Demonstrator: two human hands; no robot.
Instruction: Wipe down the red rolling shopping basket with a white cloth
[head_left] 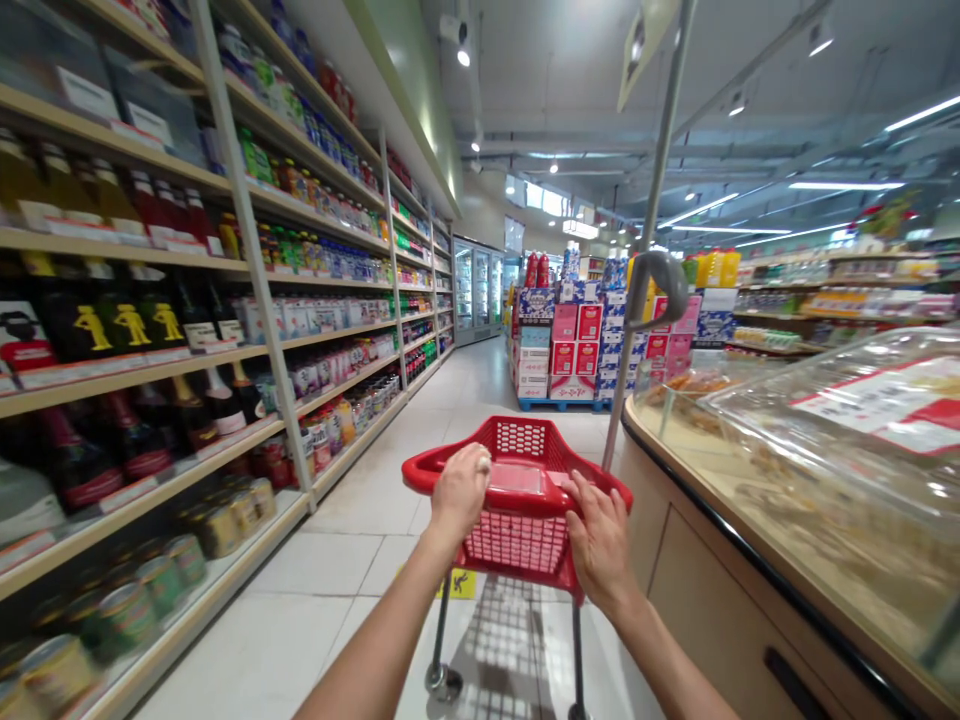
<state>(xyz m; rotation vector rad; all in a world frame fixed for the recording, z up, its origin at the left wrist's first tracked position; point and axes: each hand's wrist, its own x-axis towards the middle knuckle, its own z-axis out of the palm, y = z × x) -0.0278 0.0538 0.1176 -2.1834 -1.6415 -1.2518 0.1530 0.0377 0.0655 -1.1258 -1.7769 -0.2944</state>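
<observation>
A red plastic shopping cart (pixel 517 545) stands in front of me, with a mesh basket and thin metal legs on wheels. My left hand (pixel 461 488) is closed over the left part of its thick red handle (pixel 525 500). Something small and whitish shows by the left fingers, too small to name. On the right part of the handle lies my right hand (pixel 602 540), its fingers bent over the top and slightly apart. The undersides of both grips are hidden.
Tall shelves (pixel 330 240) with bottles, cans and cartons line the left side. A display counter (pixel 675 500) with clear covers runs close on the right, a metal pole (pixel 626 370) at its corner. Stacked boxes (pixel 574 350) stand ahead on a blue pallet. Tiled floor leads toward glass-door coolers (pixel 478 285).
</observation>
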